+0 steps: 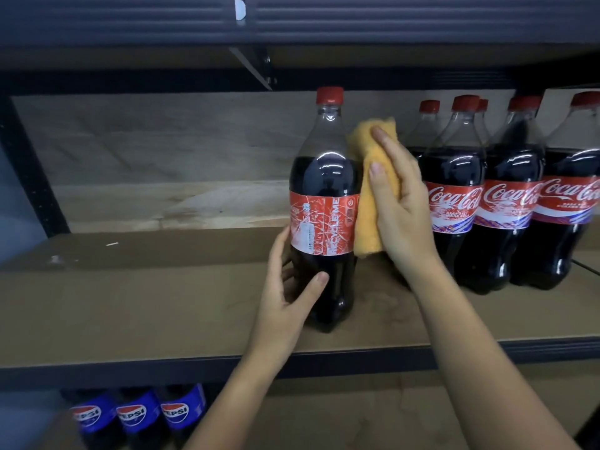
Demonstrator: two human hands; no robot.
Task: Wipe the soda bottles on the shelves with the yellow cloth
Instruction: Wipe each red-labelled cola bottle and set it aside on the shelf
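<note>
Left hand: the left hand (290,289) grips the lower body of the front cola bottle (325,203), thumb curled across the dark front below the label and fingers wrapped round the far left side.
Right hand: the right hand (401,203) presses the yellow cloth (368,203) flat against the bottle's right side, fingers fairly straight and lying along the cloth, fingertips near the bottle's shoulder.
Yellow cloth: folded into a long pad, sandwiched between the right palm and the bottle, running from the shoulder down past the label.
Held bottle: one, upright on the wooden shelf (162,303), red cap on, label turned so the "RECYCLE ME" side faces the camera; it stands apart, left of the others.
Coca-Cola row: the row of Coca-Cola bottles (506,203) stands to the right on the same shelf, touching one another; five red caps show, one of them mostly hidden behind another, and the rightmost bottle is cut by the frame edge.
Lower shelf: three Pepsi bottles (136,414) with blue labels, side by side at the bottom left, only partly in view.
</note>
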